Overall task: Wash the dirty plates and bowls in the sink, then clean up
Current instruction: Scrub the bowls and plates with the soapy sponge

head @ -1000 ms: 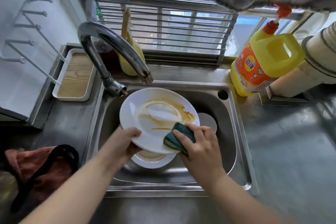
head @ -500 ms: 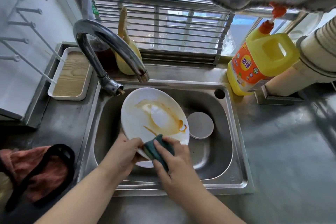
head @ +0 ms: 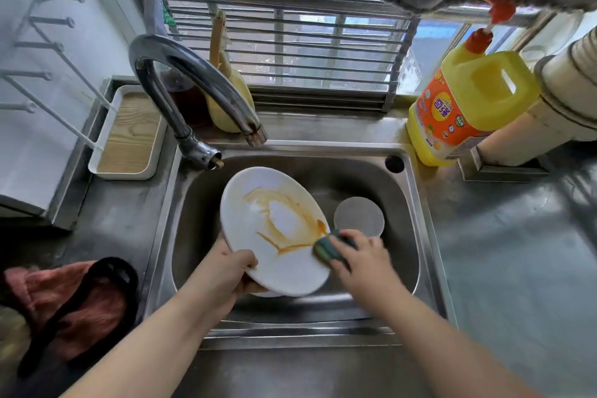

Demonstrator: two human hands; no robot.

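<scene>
A white plate (head: 258, 203) smeared with orange-brown sauce is held tilted over the steel sink (head: 416, 203). My left hand (head: 232, 271) grips its lower left rim, thumb on the face. My right hand (head: 361, 262) holds a green and blue sponge (head: 326, 249) against the plate's right edge, where the sauce streak ends. A sliver of another white dish (head: 268, 294) shows under the plate. A round grey drain cover (head: 359, 217) lies on the sink floor to the right.
A curved chrome tap (head: 193, 81) arches over the sink's back left. A yellow detergent bottle (head: 468, 107) stands at the back right, next to a beige pipe (head: 549, 119). A white tray (head: 129, 136) sits at the left. A pink cloth with a black strap (head: 74, 304) lies front left.
My right hand has swept the sponge from the plate's lower middle to its right edge. The plate has tilted a little more upright in my left hand.
</scene>
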